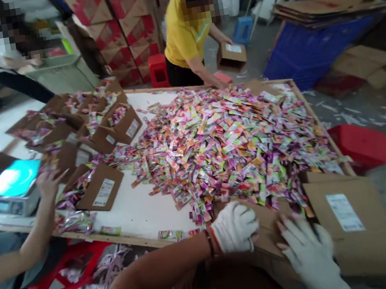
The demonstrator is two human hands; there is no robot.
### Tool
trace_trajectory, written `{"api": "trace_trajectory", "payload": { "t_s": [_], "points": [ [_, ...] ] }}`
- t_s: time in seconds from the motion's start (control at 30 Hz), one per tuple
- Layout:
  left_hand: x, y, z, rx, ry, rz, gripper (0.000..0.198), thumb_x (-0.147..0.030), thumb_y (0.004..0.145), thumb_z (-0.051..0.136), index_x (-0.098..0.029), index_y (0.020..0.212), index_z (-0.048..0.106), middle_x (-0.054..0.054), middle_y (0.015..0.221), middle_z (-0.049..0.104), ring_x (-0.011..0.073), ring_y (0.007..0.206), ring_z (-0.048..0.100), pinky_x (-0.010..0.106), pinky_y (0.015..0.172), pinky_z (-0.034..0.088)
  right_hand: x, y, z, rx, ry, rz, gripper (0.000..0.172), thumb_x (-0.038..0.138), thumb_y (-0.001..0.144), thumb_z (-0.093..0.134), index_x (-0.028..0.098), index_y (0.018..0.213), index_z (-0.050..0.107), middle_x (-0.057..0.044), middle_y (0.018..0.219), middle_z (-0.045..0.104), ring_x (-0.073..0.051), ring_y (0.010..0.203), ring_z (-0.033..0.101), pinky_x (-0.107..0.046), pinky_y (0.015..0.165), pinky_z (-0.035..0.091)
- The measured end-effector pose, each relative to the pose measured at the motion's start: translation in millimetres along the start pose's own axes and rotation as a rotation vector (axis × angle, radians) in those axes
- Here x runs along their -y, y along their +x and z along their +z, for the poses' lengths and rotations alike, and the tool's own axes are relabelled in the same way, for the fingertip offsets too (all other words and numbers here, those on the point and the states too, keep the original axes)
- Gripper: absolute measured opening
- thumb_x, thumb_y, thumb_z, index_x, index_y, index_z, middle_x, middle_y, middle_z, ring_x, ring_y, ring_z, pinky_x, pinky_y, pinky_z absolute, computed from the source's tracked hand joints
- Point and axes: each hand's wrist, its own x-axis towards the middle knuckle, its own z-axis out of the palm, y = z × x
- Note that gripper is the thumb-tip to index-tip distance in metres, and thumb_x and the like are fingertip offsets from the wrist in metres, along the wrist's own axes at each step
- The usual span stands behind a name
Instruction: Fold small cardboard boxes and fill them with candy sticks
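Observation:
At the table's near edge, a brown cardboard box [268, 238] sits in front of me, partly covered by my hands. My left hand [235, 228], in a white knit glove, has its fingers curled over the left part of the box. Also gloved, my right hand [308, 248] lies with fingers stretched out on the right part of the cardboard, a little blurred. Beyond both hands spreads a large heap of small colourful sachets [230, 143]. Right beside my right hand stands another cardboard box [354, 221] with a white label.
Filled open boxes [125, 124] stand at the table's left, near a scale [15, 189] and a co-worker's hand [50, 185]. Across the table, a person in yellow [182, 33] holds a small box [232, 56]. Red stools [359, 146] flank the table.

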Motion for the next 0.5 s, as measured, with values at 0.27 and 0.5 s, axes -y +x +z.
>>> {"api": "trace_trajectory", "payload": {
  "t_s": [0.27, 0.5],
  "points": [
    [-2, 1, 4.7, 0.059, 0.016, -0.079, 0.046, -0.044, 0.084, 0.048, -0.011, 0.113, 0.059, 0.015, 0.127, 0.05, 0.0321, 0.126, 0.035, 0.051, 0.11, 0.016, 23, 29, -24, 0.44, -0.193, -0.113, 0.043, 0.037, 0.086, 0.045, 0.021, 0.123, 0.06, -0.011, 0.143, 0.041, -0.035, 0.132, 0.032, -0.057, 0.106, 0.02],
    [-9, 20, -8.0, 0.131, 0.005, -0.101, 0.081, -0.067, 0.066, 0.053, -0.015, 0.127, 0.047, 0.019, 0.127, 0.047, 0.0376, 0.12, 0.039, 0.059, 0.099, 0.021, 14, 21, -1, 0.215, -0.104, -0.068, 0.04, 0.033, 0.081, 0.045, 0.013, 0.108, 0.064, -0.018, 0.131, 0.052, -0.037, 0.126, 0.04, -0.057, 0.104, 0.027]
  ]
}}
